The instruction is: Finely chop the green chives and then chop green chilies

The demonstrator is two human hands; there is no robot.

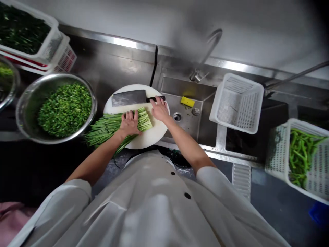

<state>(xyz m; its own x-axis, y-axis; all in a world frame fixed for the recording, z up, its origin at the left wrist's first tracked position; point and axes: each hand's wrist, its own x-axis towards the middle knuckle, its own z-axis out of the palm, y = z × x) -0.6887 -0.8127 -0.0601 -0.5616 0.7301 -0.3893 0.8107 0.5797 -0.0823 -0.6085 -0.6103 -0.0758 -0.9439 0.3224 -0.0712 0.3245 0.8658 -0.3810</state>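
A bunch of long green stalks, looking like garlic chives (110, 127), lies across a round white cutting board (156, 132), pale ends to the right. My left hand (130, 125) rests on the bunch near those ends, fingers spread and pressing on top. Behind the bunch, a cleaver (129, 98) lies flat on the board, its wide blade to the left. My right hand (159, 109) is at the cleaver's black handle, fingertips over it and fingers apart, not wrapped round it. The underside of both hands is hidden.
To the left stands a steel bowl of chopped greens (65, 109), with stacked baskets of dark greens (23, 31) behind. Right of the board are a sink (177, 92) with a yellow sponge (187, 101), a tap (197, 73), a white basket (238, 103) and a basket of green peppers (302, 156).
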